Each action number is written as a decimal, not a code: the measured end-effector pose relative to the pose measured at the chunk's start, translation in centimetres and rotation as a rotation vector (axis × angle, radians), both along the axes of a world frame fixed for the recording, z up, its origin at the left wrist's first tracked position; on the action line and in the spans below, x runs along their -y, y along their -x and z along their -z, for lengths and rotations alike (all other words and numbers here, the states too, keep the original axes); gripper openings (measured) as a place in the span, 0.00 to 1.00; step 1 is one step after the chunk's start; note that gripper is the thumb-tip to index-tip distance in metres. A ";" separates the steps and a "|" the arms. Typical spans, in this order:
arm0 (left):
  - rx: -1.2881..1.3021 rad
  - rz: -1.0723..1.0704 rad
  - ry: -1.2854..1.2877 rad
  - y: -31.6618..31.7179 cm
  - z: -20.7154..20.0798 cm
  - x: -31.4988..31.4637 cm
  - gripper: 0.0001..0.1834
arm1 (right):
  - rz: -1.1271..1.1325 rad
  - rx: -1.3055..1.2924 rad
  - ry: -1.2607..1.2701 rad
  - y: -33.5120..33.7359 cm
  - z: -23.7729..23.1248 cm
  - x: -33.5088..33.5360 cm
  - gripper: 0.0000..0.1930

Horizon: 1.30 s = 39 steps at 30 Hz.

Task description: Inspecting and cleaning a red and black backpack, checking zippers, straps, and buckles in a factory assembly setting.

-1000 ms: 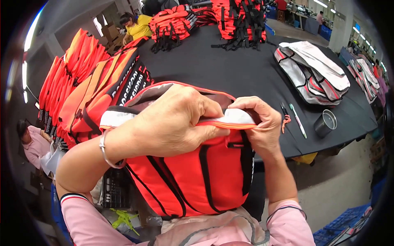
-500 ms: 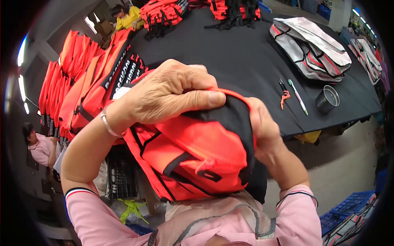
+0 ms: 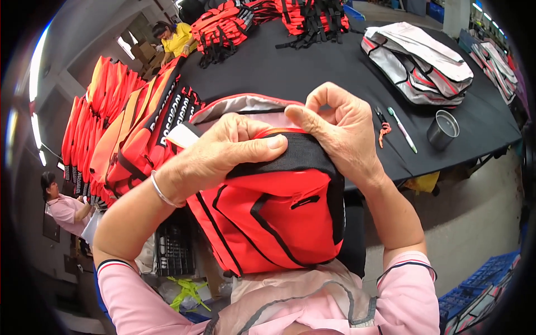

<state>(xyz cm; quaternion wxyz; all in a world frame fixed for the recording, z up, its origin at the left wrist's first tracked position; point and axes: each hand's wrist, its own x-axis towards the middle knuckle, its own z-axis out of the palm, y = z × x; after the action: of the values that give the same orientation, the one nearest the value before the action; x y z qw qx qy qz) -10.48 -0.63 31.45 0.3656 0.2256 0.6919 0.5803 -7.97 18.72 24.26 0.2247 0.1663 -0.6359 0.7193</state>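
A bright red backpack (image 3: 279, 223) with black trim sits upright against my body, its top facing up. Behind a red zipper edge (image 3: 287, 130), the top gapes and pale grey lining (image 3: 245, 104) shows. My left hand (image 3: 218, 151) pinches the black top band just below that zipper, thumb on the outside and fingers tucked behind. At the right part of the same edge, my right hand (image 3: 349, 134) is closed with bent fingers and thumb on the backpack's rim. What lies between its fingertips is too small to make out.
Stacked red bags (image 3: 120, 128) stand at left. On the black-covered table (image 3: 324, 67) are grey-white bags (image 3: 419, 64), a toothbrush (image 3: 403, 129), small snips (image 3: 383, 127) and a dark cup (image 3: 443, 130). A person in yellow (image 3: 177, 40) and another in pink (image 3: 64, 206) are at left.
The backpack's top has tilted and opened, showing the pale lining. My right hand has moved up and left from the side to the top zipper edge; my left hand has shifted slightly down.
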 end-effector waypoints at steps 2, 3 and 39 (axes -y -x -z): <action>0.174 -0.092 -0.096 -1.0 2.1 0.2 0.14 | 0.021 0.012 -0.017 0.8 0.6 0.2 0.13; 0.254 -0.085 -0.174 -1.0 3.4 0.2 0.14 | -0.010 0.011 -0.017 1.5 1.1 0.3 0.13; -0.216 -0.074 -0.043 -2.4 4.9 -0.8 0.27 | -0.152 0.095 -0.087 4.6 2.3 2.3 0.12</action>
<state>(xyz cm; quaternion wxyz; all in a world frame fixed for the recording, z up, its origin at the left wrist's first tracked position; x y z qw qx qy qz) -8.07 0.21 26.56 0.2623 0.2691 0.7226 0.5802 -12.58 16.43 21.98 0.1316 0.1897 -0.6621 0.7129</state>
